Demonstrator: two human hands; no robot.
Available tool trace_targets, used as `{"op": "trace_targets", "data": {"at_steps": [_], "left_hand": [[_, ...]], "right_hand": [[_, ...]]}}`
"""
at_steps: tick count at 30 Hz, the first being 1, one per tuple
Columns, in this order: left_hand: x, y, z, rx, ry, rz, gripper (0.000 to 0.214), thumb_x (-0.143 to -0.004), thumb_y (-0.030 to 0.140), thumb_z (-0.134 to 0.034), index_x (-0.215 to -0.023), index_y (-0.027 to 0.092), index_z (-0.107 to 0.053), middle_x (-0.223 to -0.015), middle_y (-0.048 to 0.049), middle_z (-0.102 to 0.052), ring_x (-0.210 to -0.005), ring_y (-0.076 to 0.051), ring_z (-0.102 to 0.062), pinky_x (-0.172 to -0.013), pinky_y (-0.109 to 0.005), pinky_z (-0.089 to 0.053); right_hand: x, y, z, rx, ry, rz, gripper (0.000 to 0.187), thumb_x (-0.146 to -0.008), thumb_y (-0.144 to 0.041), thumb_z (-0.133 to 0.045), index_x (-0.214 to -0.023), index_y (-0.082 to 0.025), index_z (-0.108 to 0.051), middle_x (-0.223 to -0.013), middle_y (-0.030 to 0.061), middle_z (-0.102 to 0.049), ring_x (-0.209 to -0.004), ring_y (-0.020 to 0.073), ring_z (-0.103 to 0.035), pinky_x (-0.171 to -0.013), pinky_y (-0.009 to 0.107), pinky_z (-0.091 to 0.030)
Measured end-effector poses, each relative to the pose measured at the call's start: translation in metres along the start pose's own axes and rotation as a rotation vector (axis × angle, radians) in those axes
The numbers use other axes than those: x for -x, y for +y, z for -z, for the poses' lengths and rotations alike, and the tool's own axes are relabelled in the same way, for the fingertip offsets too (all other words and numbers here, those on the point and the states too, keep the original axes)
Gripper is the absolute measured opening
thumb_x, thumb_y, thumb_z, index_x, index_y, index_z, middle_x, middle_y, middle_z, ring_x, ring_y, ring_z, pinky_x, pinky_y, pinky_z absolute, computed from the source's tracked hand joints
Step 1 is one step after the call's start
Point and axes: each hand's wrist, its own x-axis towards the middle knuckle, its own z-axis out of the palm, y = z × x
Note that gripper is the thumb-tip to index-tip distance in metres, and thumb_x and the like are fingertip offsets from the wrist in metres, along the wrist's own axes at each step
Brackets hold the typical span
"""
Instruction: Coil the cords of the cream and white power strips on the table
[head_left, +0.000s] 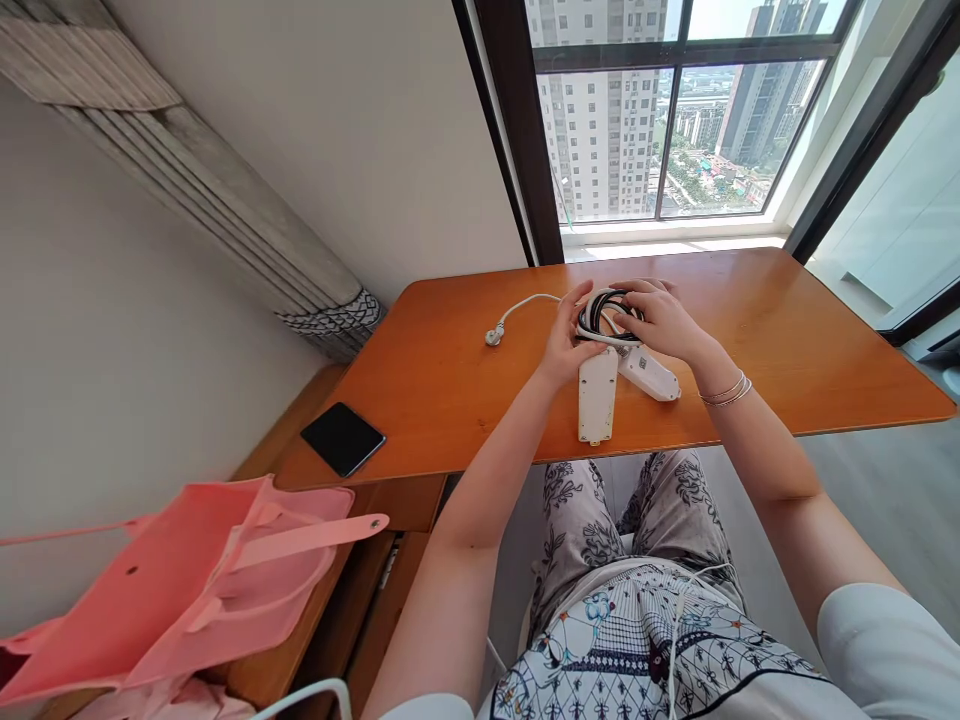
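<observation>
A bundle of coiled black and white cables [596,312] is held just above the wooden table. My left hand [568,335] is closed on the left side of the coil, thumb towards me. From the right, my right hand [660,318] grips the same coil, with its fingers bent over the top. Below the coil lie two white power strips: one [598,398] points straight towards me, the other [651,374] slants to the right. A white plug [494,336] on a short length of cord rests on the table to the left of my left hand.
The brown wooden table [442,400] has its near edge by my lap. A black phone [343,439] lies at its left end. Lower left is a pink bag [187,580] on wooden furniture. Beyond the table stands a window [667,130]; a curtain [247,220] hangs at left.
</observation>
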Motion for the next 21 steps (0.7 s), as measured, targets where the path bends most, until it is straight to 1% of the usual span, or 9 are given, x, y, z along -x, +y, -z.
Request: {"op": "trace_targets", "data": {"at_steps": [2,3,4,6,8,11,13,16,21], "left_hand": [[-0.004,0.003,0.001,-0.041,-0.062,-0.058,0.086,-0.076,0.076,-0.064,-0.146,0.027,-0.051,-0.156,-0.0165,-0.045,-0.147,-0.036,-0.041,-0.116,-0.050,-0.041],[-0.007,0.006,0.002,-0.056,-0.098,-0.082,0.085,-0.076,0.077,-0.063,-0.144,0.027,-0.053,-0.159,-0.0163,-0.042,-0.150,-0.038,-0.036,-0.118,-0.052,-0.038],[-0.011,0.010,0.004,-0.059,-0.132,-0.101,0.085,-0.076,0.078,-0.063,-0.143,0.027,-0.054,-0.160,-0.0162,-0.041,-0.151,-0.038,-0.034,-0.119,-0.053,-0.036],[-0.019,0.020,0.008,-0.035,-0.182,-0.125,0.083,-0.075,0.077,-0.065,-0.141,0.028,-0.054,-0.159,-0.0161,-0.043,-0.150,-0.038,-0.036,-0.118,-0.053,-0.037],[-0.027,0.028,0.011,0.005,-0.215,-0.134,0.078,-0.075,0.075,-0.066,-0.137,0.029,-0.056,-0.155,-0.0147,-0.048,-0.146,-0.037,-0.043,-0.115,-0.052,-0.041],[-0.038,0.036,0.013,0.045,-0.225,-0.125,0.072,-0.072,0.075,-0.069,-0.127,0.030,-0.061,-0.147,-0.0115,-0.056,-0.139,-0.036,-0.051,-0.111,-0.052,-0.045],[-0.044,0.038,0.013,0.067,-0.211,-0.120,0.070,-0.068,0.075,-0.072,-0.121,0.030,-0.063,-0.140,-0.0108,-0.060,-0.136,-0.036,-0.054,-0.110,-0.052,-0.046],[-0.049,0.037,0.011,0.106,-0.181,-0.109,0.070,-0.066,0.076,-0.073,-0.117,0.029,-0.064,-0.134,-0.0109,-0.062,-0.131,-0.035,-0.058,-0.108,-0.050,-0.048],[-0.049,0.035,0.006,0.119,-0.162,-0.040,0.069,-0.067,0.076,-0.073,-0.116,0.028,-0.063,-0.131,-0.0102,-0.061,-0.127,-0.032,-0.060,-0.108,-0.048,-0.048]], "right_hand": [[0.002,-0.006,0.003,0.043,0.032,0.046,0.023,-0.093,-0.034,-0.058,-0.075,-0.023,-0.066,-0.131,0.0065,-0.069,-0.127,0.0308,-0.056,-0.117,0.065,-0.025],[0.003,-0.009,0.005,0.047,0.051,0.053,0.022,-0.093,-0.034,-0.057,-0.076,-0.024,-0.067,-0.131,0.0057,-0.069,-0.127,0.0304,-0.057,-0.118,0.065,-0.024],[0.003,-0.011,0.005,0.041,0.071,0.054,0.021,-0.093,-0.033,-0.057,-0.077,-0.024,-0.067,-0.131,0.0053,-0.069,-0.126,0.0300,-0.057,-0.117,0.064,-0.026],[0.003,-0.013,0.007,0.006,0.110,0.063,0.019,-0.091,-0.031,-0.057,-0.077,-0.024,-0.067,-0.132,0.0051,-0.068,-0.124,0.0293,-0.057,-0.114,0.060,-0.034],[0.001,-0.014,0.009,-0.026,0.138,0.094,0.017,-0.089,-0.031,-0.057,-0.077,-0.024,-0.067,-0.137,0.0044,-0.065,-0.127,0.0295,-0.055,-0.112,0.058,-0.039],[0.000,-0.017,0.015,-0.010,0.181,0.137,0.016,-0.087,-0.034,-0.060,-0.077,-0.025,-0.067,-0.146,0.0009,-0.056,-0.137,0.0322,-0.046,-0.115,0.059,-0.037],[0.000,-0.020,0.018,0.016,0.232,0.130,0.016,-0.088,-0.037,-0.060,-0.079,-0.026,-0.068,-0.150,-0.0009,-0.051,-0.142,0.0342,-0.040,-0.117,0.061,-0.034],[0.004,-0.025,0.017,0.025,0.342,0.088,0.018,-0.091,-0.039,-0.058,-0.085,-0.026,-0.069,-0.152,0.0024,-0.046,-0.145,0.0368,-0.036,-0.117,0.063,-0.033],[0.010,-0.026,0.000,-0.028,0.571,0.014,0.026,-0.096,-0.043,-0.051,-0.095,-0.023,-0.068,-0.150,0.0105,-0.041,-0.148,0.0385,-0.031,-0.116,0.065,-0.034]]}}
